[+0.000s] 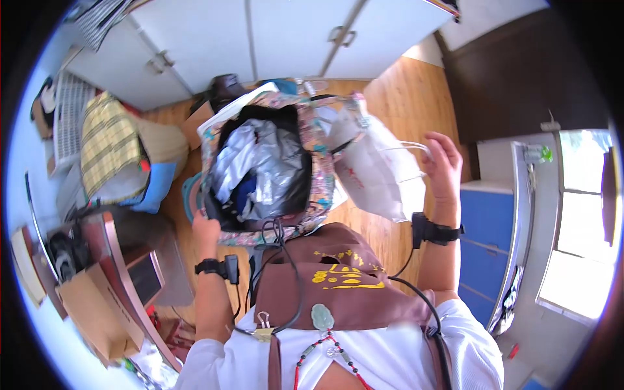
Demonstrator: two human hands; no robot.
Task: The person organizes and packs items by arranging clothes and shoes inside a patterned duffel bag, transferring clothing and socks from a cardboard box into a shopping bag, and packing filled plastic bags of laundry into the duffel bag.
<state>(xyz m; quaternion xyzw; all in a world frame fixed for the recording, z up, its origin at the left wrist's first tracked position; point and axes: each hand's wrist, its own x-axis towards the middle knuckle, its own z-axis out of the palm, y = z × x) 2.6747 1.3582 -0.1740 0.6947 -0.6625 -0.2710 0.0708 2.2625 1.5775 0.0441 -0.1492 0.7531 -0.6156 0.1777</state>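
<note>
A large floral-patterned bag (pixel 320 175) stands open in front of me, with a dark lining. Crumpled silvery plastic (pixel 276 166) and pale and dark blue items lie inside it. My left hand (pixel 206 229) is closed on the bag's near left rim. To the right, my right hand (pixel 444 162) grips the cord handle (pixel 411 145) of a white bag (pixel 377 172) that has faint red marks. The white bag hangs tilted beside the floral bag, and what it contains is hidden.
Behind the bags are white cabinet doors (pixel 289 39). A chair with a yellow checked cloth (pixel 110 146) and a blue cloth (pixel 157 185) is at left. An open cardboard box (pixel 97 309) sits lower left. Blue drawers (pixel 484 227) stand at right.
</note>
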